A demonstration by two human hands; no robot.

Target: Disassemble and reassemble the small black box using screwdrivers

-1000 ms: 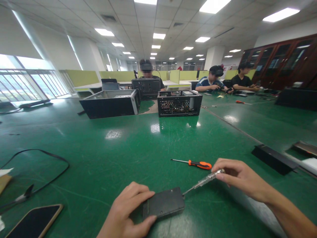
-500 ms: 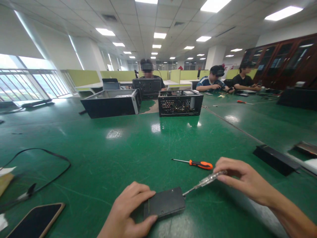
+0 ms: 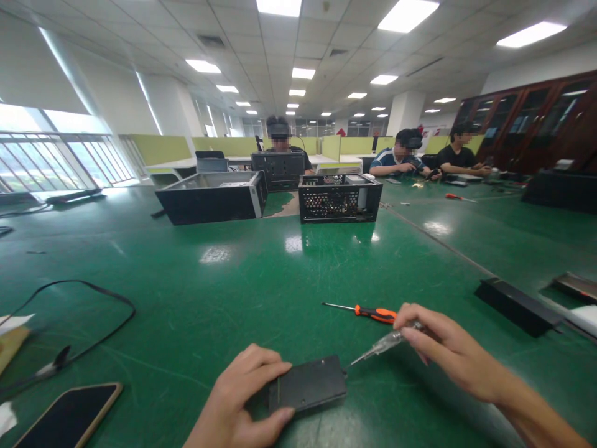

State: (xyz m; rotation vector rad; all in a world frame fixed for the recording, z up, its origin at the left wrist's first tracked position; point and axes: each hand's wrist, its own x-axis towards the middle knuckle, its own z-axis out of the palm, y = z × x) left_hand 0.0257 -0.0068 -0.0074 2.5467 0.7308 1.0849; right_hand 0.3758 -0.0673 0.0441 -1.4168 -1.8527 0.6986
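A flat black box (image 3: 311, 386) lies on the green table (image 3: 224, 298) in front of me. My left hand (image 3: 249, 395) grips its left end, with the thumb on the near edge and the fingers on the far edge. My right hand (image 3: 443, 348) holds a clear-handled screwdriver (image 3: 387, 342) between thumb and fingers, its shaft pointing down to the left. The tip is close to the small tab on the box's right end, with a slight gap between them. An orange and black screwdriver (image 3: 375, 313) lies just beyond, its handle end partly behind my right hand.
Two open computer cases (image 3: 209, 202) (image 3: 340, 200) stand farther back, with people seated beyond. A phone (image 3: 68, 417) and a black cable (image 3: 128, 302) lie at left. To the right are a long black part (image 3: 517, 306) and another orange screwdriver (image 3: 454, 196).
My right hand has moved slightly left and turned, and the screwdriver tip has come away from the tab on the box. My left hand keeps its grip.
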